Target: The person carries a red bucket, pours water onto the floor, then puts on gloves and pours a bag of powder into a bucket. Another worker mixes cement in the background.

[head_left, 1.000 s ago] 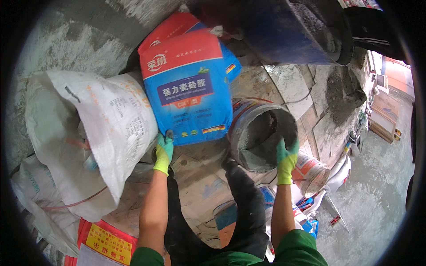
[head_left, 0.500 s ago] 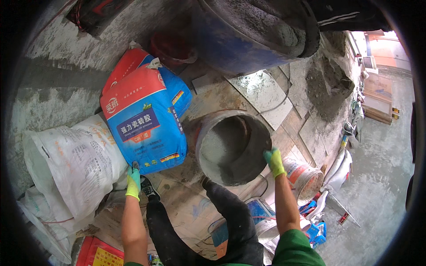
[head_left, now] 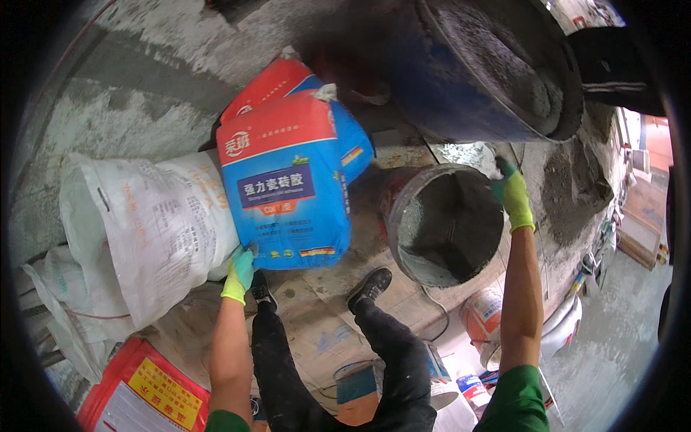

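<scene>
A plump blue-and-red sack (head_left: pixel 277 234) lies to the left, overlapping a second sack of the same colours. My left hand (head_left: pixel 240 275), in a green-and-yellow glove, is closed on its lower left corner. On the floor to the right, a grey-crusted bucket (head_left: pixel 410 259) leans with its mouth toward me, and wet grey residue coats the inside. My right hand (head_left: pixel 514 198), gloved alike, is at the bucket's right rim. Its fingers look stretched out past the rim, though the dark fingertips are blurred.
Behind stands a large blue drum (head_left: pixel 475 119) holding grey mix. White woven sacks (head_left: pixel 155 223) slump at the left, above a red-and-yellow bag (head_left: pixel 155 389). A smaller white-and-orange bucket (head_left: pixel 484 317) sits at the right. Dark striped clothing (head_left: pixel 619 72) shows at the upper right.
My right hand has moved from the bucket's lower right rim up to its upper right. The bucket's mouth has tilted. My left hand stays at the sack's corner; the whole view has shifted.
</scene>
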A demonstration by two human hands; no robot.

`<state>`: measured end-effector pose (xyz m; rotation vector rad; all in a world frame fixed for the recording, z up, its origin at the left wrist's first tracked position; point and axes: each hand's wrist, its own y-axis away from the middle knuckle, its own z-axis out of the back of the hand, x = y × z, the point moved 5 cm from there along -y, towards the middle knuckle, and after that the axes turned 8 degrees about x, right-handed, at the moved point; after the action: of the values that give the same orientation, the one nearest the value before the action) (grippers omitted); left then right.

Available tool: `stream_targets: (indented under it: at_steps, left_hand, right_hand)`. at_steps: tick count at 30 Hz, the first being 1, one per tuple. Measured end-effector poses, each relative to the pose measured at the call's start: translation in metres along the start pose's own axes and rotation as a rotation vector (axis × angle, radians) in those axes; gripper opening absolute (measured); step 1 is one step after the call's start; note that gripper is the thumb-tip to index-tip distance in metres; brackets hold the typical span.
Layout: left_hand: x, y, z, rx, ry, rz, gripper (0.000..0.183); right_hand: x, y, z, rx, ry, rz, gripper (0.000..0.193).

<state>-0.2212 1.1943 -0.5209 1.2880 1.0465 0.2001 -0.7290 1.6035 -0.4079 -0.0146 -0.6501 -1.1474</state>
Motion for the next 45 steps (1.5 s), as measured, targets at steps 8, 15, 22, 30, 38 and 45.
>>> stream_targets:
  at_steps: [8, 15, 22, 30, 38, 45]
  left_hand:
    - [0.007, -0.013, -0.013, -0.068, -0.142, -0.218, 0.038]
    - [0.034, -0.034, -0.002, -0.074, -0.208, -0.105, 0.044]
    - [0.088, -0.080, 0.026, 0.034, -0.590, -0.138, 0.051]
    - [0.007, 0.010, 0.010, 0.174, -0.037, 0.045, 0.054]
    - [-0.066, -0.011, -0.069, 0.068, -0.425, -0.070, 0.067]
    - [-0.040, 0.013, -0.060, -0.029, -0.298, -0.146, 0.063]
  right_hand:
    - [0.256, -0.086, -0.181, 0.430, -0.675, 0.047, 0.084]
    - [0.282, -0.057, -0.215, 0.263, -0.810, -0.074, 0.060]
    - [0.268, 0.051, -0.188, 0.121, -0.889, -0.003, 0.062]
    - [0.187, 0.190, -0.208, 0.243, -0.933, -0.241, 0.040]
    - [0.132, 0.202, -0.252, 0.027, -1.229, -0.786, 0.042]
    - [0.126, 0.239, -0.258, 0.036, -1.064, -0.842, 0.026]
